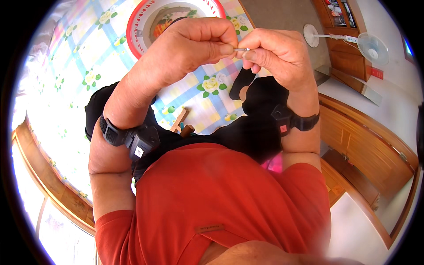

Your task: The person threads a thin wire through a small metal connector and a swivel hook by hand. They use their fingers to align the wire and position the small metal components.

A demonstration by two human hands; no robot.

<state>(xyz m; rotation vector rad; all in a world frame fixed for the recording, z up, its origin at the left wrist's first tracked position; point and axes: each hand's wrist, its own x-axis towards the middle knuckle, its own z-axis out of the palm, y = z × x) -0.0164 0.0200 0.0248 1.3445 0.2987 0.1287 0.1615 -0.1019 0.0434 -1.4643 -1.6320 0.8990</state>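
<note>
Out in front of my body, both hands meet fingertip to fingertip. A thin, silvery metal rod (240,49) runs between them, too small to name more exactly. My left hand (194,42) is closed, pinching one end between thumb and forefinger. My right hand (282,55) pinches the other end, its remaining fingers curled below. Just beyond my left hand lies a white basin (134,33) with a red rim and a coloured picture on its bottom; the hand and wrist cover part of it.
A flowered, checked cloth (212,86) spreads under my black-trousered legs (265,106). Small wooden pieces (180,120) lie near my lap. On the right stand a fan (373,48), a wooden cabinet (349,51) and a wooden panel with a latch (366,141).
</note>
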